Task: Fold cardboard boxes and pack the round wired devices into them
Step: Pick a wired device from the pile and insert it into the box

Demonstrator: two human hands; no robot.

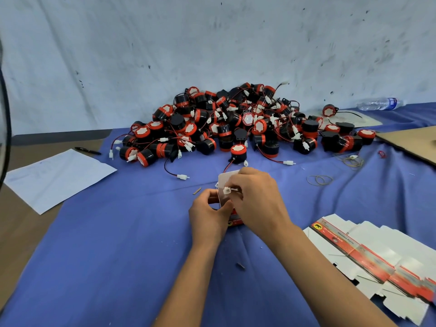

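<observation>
A small red and white cardboard box point(226, 179) stands on the blue cloth in the middle, its white top flap raised. My left hand point(207, 215) grips the box's left side. My right hand point(256, 199) covers the box's right side and pinches a white wire connector point(227, 190) at the box's open top. The device in the box is hidden by my hands. A big heap of round black and red wired devices point(236, 123) lies behind, against the wall. A stack of flat unfolded boxes point(377, 253) lies at the lower right.
A white paper sheet point(59, 178) and a black pen point(87, 151) lie at the left. Rubber bands point(319, 180) are scattered right of the box. A brown cardboard sheet point(410, 142) and a water bottle point(379, 103) sit at the far right.
</observation>
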